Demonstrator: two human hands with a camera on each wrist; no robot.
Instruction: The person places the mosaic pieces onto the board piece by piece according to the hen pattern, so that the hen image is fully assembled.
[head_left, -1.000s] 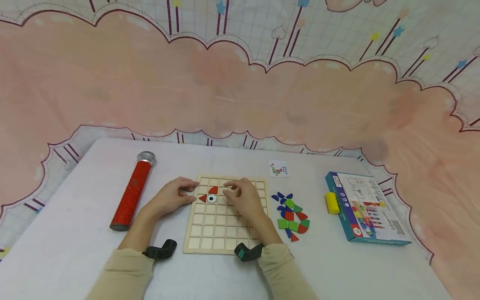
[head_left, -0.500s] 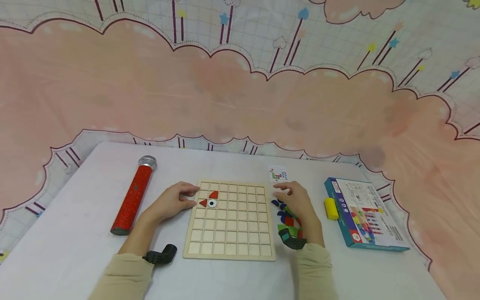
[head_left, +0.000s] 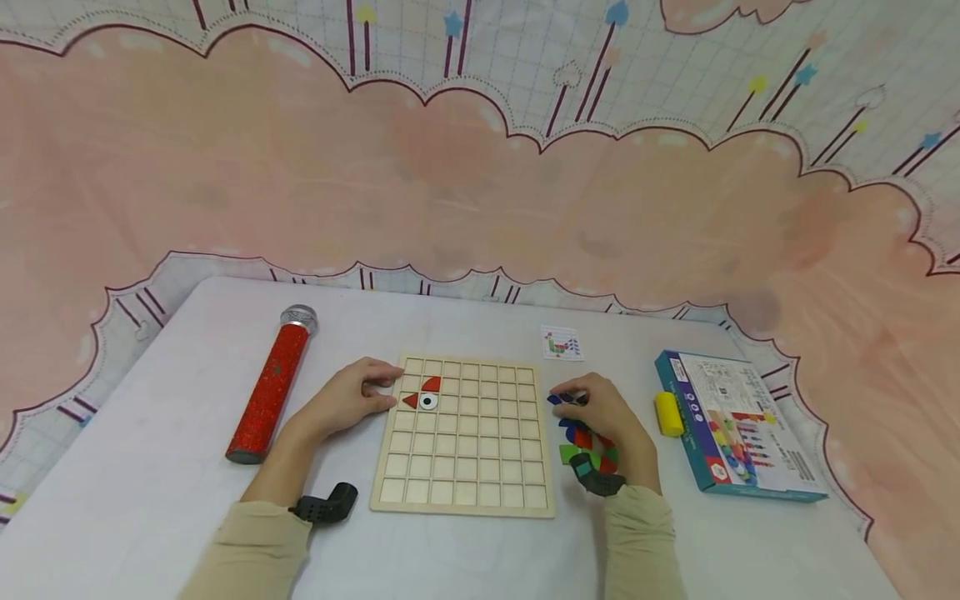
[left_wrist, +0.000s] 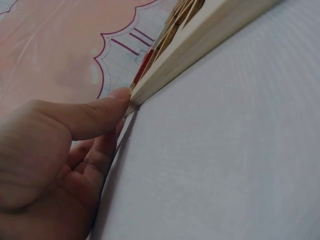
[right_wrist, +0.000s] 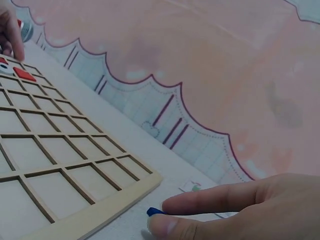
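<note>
A square wooden grid board (head_left: pixel 468 475) lies at the middle of the table. Near its upper left sit a red quarter-circle piece (head_left: pixel 431 384), a red triangle (head_left: pixel 410 401) and a white eye piece (head_left: pixel 428 402). My left hand (head_left: pixel 351 392) touches the board's left edge with thumb and fingertips, as the left wrist view (left_wrist: pixel 80 135) shows closely. Right of the board, my right hand (head_left: pixel 603 408) is over the loose coloured pieces, thumb and index finger apart around some blue ones. A blue piece (right_wrist: pixel 155 211) shows at those fingertips in the right wrist view; the hand hides several pieces.
A small pattern card (head_left: pixel 562 343) lies beyond the right hand. A blue-edged box (head_left: pixel 742 425) with a yellow cylinder (head_left: pixel 668 414) against it is on the right. A red microphone-shaped tube (head_left: pixel 270 387) lies on the left.
My right hand has left the board, moved right and lowered to the loose pieces. My left hand stays at the board's left edge. The pieces on the board look the same.
</note>
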